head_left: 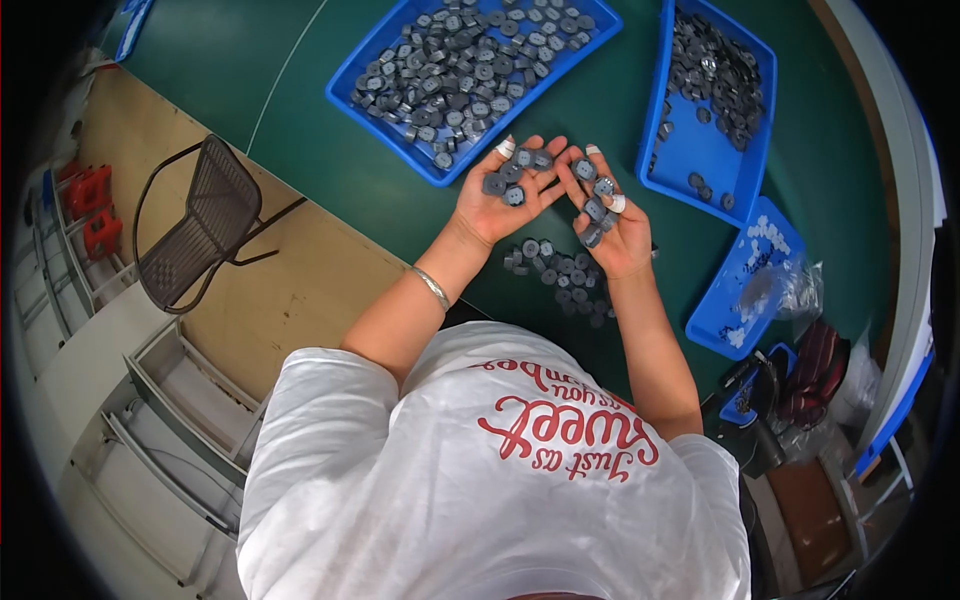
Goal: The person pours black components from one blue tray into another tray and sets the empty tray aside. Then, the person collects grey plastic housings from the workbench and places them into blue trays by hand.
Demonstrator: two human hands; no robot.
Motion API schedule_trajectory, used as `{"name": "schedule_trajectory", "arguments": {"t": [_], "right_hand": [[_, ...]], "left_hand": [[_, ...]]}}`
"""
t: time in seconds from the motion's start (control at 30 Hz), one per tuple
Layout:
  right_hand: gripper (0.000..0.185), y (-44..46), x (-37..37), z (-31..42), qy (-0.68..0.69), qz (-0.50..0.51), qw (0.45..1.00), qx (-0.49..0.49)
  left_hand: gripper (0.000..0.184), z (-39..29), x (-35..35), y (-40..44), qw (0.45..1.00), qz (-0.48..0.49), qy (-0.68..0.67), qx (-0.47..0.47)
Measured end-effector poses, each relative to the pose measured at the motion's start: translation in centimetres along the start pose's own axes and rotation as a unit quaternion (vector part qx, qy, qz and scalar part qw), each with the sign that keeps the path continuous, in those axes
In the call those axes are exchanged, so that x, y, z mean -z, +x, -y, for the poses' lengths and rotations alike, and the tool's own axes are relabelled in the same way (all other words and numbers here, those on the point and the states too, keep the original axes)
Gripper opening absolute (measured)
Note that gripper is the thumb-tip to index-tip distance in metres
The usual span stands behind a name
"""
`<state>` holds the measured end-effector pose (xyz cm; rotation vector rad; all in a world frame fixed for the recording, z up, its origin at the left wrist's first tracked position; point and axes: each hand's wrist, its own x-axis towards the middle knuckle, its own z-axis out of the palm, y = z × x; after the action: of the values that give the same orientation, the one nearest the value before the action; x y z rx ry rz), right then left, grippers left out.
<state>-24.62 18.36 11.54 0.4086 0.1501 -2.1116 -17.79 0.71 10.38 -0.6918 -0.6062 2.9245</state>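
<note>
My left hand (482, 214) is palm up with its fingers loosely curled. Several small round grey parts (513, 195) lie in it. Close beside it, my right hand (628, 242) is also turned up and holds more of the same grey parts (596, 208) along its fingers and palm. White tape or fingertip covers wrap some fingertips on both hands. Below the hands, a loose pile of similar dark round parts (572, 277) rests on the green table (400, 200). What exactly the parts are is too small to tell.
Ahead stands a blue tray (440, 178) heaped with grey parts. A second blue tray (690, 195) at the right holds darker ones. Nearer me lies a blue lid or tray (715, 325) with small white pieces and a plastic bag (800, 290). A brown chair (205, 210) stands left.
</note>
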Motion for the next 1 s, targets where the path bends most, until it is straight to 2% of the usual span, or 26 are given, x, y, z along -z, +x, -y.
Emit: {"name": "schedule_trajectory", "arguments": {"t": [0.17, 0.5, 0.7, 0.77, 1.0], "right_hand": [[0.050, 1.3, -1.2, 0.0, -0.006, -0.033, 0.999, -0.008], [0.055, 4.2, -2.6, -0.4, -0.022, 0.008, 0.999, -0.029], [0.053, 6.8, -3.9, -1.0, -0.004, 0.021, 0.999, -0.050], [0.047, 7.8, -4.6, -1.2, -0.004, -0.001, 0.998, -0.061], [0.043, 10.7, -6.2, -2.2, -0.020, -0.016, 0.997, -0.066]], "left_hand": [[0.037, -0.6, -0.9, 0.0, 1.000, 0.014, -0.010, -0.011], [0.037, -1.9, -3.2, -0.4, 0.998, 0.043, -0.008, -0.048], [0.039, -3.5, -4.2, -0.6, 0.995, 0.052, 0.005, -0.090], [0.039, -4.1, -4.6, -0.8, 0.993, 0.063, 0.013, -0.101], [0.040, -6.4, -5.8, -1.1, 0.985, 0.060, 0.055, -0.151]]}}
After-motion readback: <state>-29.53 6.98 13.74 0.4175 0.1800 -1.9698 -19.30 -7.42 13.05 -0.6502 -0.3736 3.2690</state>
